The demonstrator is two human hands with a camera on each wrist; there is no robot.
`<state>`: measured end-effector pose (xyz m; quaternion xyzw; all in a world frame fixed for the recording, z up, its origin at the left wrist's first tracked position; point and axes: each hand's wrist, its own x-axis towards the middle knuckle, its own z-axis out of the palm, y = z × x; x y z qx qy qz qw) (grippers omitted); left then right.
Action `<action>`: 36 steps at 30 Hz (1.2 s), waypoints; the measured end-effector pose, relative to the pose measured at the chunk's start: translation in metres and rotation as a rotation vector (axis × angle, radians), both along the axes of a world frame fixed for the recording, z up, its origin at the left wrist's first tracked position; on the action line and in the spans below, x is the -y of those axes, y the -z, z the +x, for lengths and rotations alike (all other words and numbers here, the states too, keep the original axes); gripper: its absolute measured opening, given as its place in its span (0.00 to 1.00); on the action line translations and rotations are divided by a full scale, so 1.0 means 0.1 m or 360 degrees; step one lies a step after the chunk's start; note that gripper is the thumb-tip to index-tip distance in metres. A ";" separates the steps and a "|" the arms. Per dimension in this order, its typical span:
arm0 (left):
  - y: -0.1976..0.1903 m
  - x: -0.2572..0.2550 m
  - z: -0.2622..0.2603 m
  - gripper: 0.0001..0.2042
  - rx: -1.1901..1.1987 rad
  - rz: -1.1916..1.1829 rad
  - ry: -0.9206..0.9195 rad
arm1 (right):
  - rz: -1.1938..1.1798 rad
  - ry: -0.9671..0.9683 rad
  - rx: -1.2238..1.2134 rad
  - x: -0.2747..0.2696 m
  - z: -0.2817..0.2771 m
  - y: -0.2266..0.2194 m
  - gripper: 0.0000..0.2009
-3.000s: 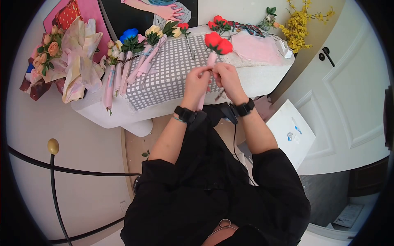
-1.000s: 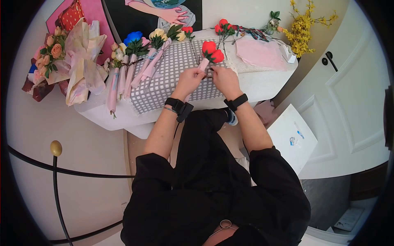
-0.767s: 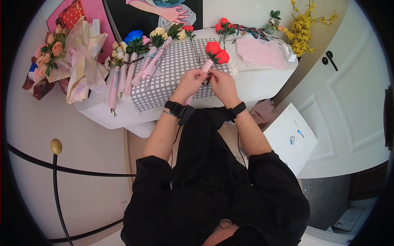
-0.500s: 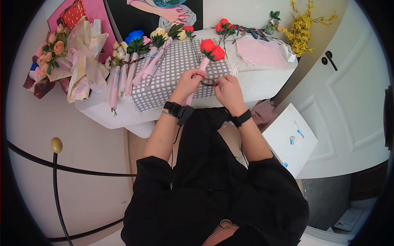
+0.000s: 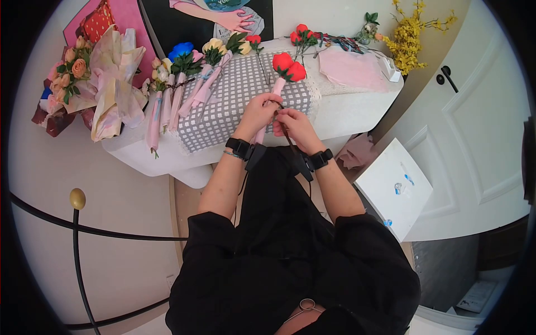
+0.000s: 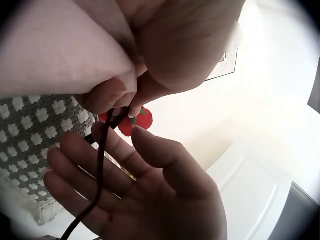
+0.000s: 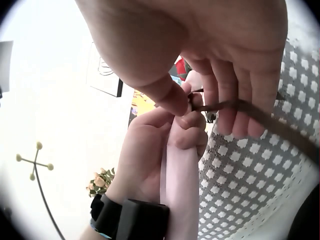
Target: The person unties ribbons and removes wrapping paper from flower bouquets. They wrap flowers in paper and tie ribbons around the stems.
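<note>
My left hand [image 5: 258,113] grips the pink wrapped stem [image 5: 278,86] of a bunch of red roses [image 5: 288,68], heads pointing away from me. In the right wrist view its thumb and fingers also hold a brown ribbon [image 7: 280,129] against the wrapping. Close beside it is my right hand [image 5: 300,129], palm turned up in the left wrist view. Its fingers are spread and lightly bent, the thumb [image 6: 155,146] apart from them, and the ribbon [image 6: 101,167] runs across them. One ribbon end trails down toward my lap.
Several pink-wrapped flowers [image 5: 159,114] and a paper-wrapped bouquet [image 5: 114,84] lie on the left of the table. Loose red roses [image 5: 302,36], pink paper [image 5: 352,71] and a white box [image 5: 389,69] are toward the right. A white stand [image 5: 395,190] is below, near the door [image 5: 463,128].
My right hand has moved left to my left hand and turned palm up. The ribbon loop seen between the hands has closed up, and an end now hangs toward me.
</note>
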<state>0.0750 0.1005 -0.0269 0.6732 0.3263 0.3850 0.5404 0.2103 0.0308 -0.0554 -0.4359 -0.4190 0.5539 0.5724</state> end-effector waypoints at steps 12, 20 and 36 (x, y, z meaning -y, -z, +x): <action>0.05 -0.43 0.14 0.08 0.0227 0.0020 -0.0306 | 0.0038 0.0307 0.0092 -0.55 -0.18 -0.24 0.12; -0.08 -0.57 0.09 0.10 -0.0163 0.0316 -0.0865 | -0.0044 0.0232 -0.0235 -0.90 -0.32 -0.32 0.11; 0.22 -0.91 -0.21 0.12 0.0157 -0.0011 -0.0756 | 0.0209 0.0461 0.1508 -1.21 -0.27 -0.22 0.20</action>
